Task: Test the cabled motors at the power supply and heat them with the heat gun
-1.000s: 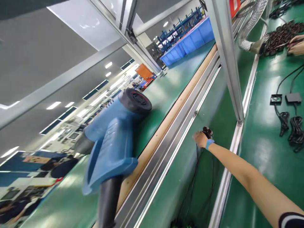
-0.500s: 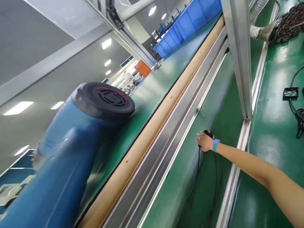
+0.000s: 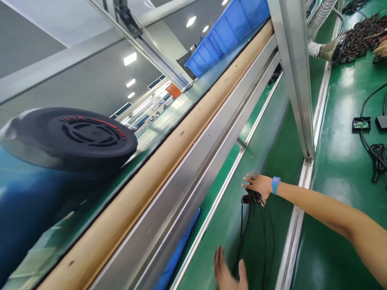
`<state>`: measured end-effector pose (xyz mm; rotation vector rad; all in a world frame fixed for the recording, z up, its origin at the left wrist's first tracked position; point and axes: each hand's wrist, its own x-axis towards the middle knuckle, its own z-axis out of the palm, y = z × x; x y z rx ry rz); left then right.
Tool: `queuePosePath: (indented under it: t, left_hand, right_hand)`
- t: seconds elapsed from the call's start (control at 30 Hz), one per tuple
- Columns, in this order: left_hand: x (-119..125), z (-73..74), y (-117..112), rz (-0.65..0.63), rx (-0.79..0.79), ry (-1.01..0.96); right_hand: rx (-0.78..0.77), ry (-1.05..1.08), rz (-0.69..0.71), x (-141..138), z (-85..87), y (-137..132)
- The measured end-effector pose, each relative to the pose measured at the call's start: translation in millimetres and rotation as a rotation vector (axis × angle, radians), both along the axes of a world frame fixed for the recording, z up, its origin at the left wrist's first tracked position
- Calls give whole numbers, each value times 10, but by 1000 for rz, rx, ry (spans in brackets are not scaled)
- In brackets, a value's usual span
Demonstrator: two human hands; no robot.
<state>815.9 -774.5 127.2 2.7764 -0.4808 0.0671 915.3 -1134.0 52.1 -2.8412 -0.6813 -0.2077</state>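
Observation:
My right hand (image 3: 256, 184), with a blue wristband (image 3: 275, 185), lies flat with spread fingers on a black cable bundle (image 3: 249, 198) on the green lower shelf (image 3: 272, 133). Thin black leads (image 3: 260, 237) trail from the bundle toward me. My left hand (image 3: 229, 273) shows at the bottom edge, fingers apart and holding nothing, near those leads. A big blue power tool with a black vented end cap (image 3: 75, 137) lies blurred on the green conveyor belt (image 3: 169, 117) at the left, close to the camera.
Blue bins (image 3: 229, 32) stand far along the belt. An aluminium post (image 3: 298, 80) rises between shelf and green worktable (image 3: 338, 169), which carries small black boxes with cables (image 3: 367, 129). Another person's hand (image 3: 381, 47) works by a heap of black parts (image 3: 358, 40). A blue strip (image 3: 178, 249) lies under the rail.
The view swung closer to the blue tool, which now fills the left. My right hand lowered the black bundle onto the shelf and spread its fingers. My left hand came into view at the bottom.

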Motion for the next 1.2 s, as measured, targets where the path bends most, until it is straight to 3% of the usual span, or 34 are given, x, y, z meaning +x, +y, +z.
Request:
queuePosePath:
  t: [0.07,0.17,0.27,0.37,0.5,0.7,0.83,0.93,1.07,1.13,1.2]
  left_hand:
    - [243,-188,-478,-15,-56,-39]
    - [618,-305,-1121,-131,47,102]
    - [901,-325,-1441,-179,151,227]
    - [1063,-362,-1481,-169,200,246]
    - [1210,-431,-1355,-190,171,238]
    - [1308,-562,-1097,-315,-118,300]
    - [1099,-556,-1040,-378,-223,398]
    - [782,-371,-1054,-433,-304,487]
    - [142,55,-1170,-571,-341,572]
    - [-243,214,-1306,-652,-286,625]
    - [-631,254,-1479,-718,-194,661]
  right_hand:
    - [-13,-7,47,67,49,103]
    - [4,11,70,110,141,145]
    - [44,-8,97,122,155,134]
    - [72,0,111,143,93,195]
    - [141,-8,2,104,31,392]
    - [248,19,-220,-319,67,675]
    - [314,71,-318,-778,171,765]
    - [394,112,-409,-1219,326,825]
    - [494,70,-574,-2032,478,948]
    - [501,14,-683,-2529,444,983]
    - [460,-35,-784,-3030,331,968]
